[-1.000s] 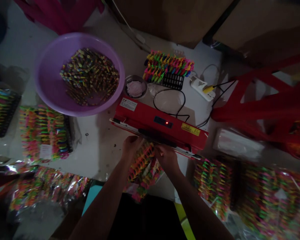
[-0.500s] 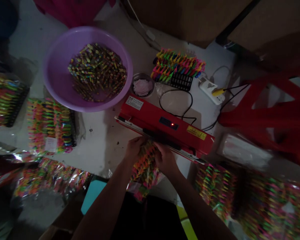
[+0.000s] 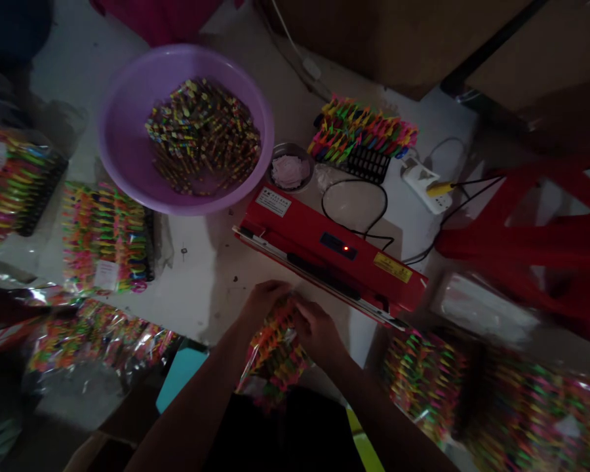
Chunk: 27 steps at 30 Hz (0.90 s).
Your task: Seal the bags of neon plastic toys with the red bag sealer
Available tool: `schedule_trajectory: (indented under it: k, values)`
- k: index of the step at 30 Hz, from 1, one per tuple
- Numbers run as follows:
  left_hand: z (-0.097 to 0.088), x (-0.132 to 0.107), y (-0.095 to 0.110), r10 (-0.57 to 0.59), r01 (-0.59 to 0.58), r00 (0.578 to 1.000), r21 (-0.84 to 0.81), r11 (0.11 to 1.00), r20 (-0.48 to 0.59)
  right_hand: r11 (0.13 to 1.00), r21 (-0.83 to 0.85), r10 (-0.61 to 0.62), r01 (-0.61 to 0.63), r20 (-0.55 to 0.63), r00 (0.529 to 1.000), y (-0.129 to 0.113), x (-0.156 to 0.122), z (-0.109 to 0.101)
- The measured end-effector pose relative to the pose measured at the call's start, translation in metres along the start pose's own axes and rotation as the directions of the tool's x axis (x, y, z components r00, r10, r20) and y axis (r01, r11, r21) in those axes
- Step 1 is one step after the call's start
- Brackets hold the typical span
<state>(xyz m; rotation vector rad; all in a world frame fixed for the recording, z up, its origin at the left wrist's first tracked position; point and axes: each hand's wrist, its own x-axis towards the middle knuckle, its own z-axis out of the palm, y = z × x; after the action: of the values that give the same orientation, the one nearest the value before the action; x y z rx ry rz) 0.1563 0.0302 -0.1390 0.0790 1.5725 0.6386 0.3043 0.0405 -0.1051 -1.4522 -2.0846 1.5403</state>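
Note:
A clear plastic bag (image 3: 280, 351) full of small colourful plastic pieces lies near my body at the table's front edge. My left hand (image 3: 268, 303) pinches its upper end from the left, fingers closed. From the right, my right hand (image 3: 317, 326) grips the same end, its fingertips close to the left ones. Just beyond both hands sits a red bag sealer (image 3: 332, 246) with a lit red light and a long dark bar along its near side. The bag's top edge is hard to make out in the dim light.
A purple basin (image 3: 113, 157) of patterned sticks and a small bowl of paper slips (image 3: 290, 172) stand behind. Filled bags (image 3: 105, 239) lie left, more packs (image 3: 423, 380) right. A colourful rack (image 3: 364, 134), power strip (image 3: 427, 187) and red stool (image 3: 516, 229) are beyond.
Both hands and the bag have drawn back from the sealer's front edge toward my body. The view has shifted slightly.

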Motion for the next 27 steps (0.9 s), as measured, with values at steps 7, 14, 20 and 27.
schedule_trajectory:
  k: [7, 14, 20, 27]
  values:
    - [-0.017, -0.018, -0.011, 0.075, -0.077, 0.997, -0.05, 0.996, -0.034, 0.954, 0.227, 0.165, -0.198, 0.158, 0.974, 0.015, 0.02, -0.002]
    - [-0.038, -0.038, -0.019, 0.284, -0.28, 0.959, 0.138, 0.95, -0.012, 0.912, 0.31, 0.186, -0.271, 0.277, 0.943, 0.001, 0.032, 0.021]
    - [-0.047, -0.044, -0.02, 0.376, -0.362, 0.926, 0.224, 0.905, -0.023, 0.997, 0.076, 0.026, -0.024, -0.022, 0.999, -0.008, 0.02, 0.034]
    - [-0.058, -0.074, 0.006, 0.151, -0.306, 0.941, 0.575, 0.759, 0.301, 0.869, -0.14, -0.366, 0.474, 0.461, 0.808, -0.046, 0.001, 0.009]
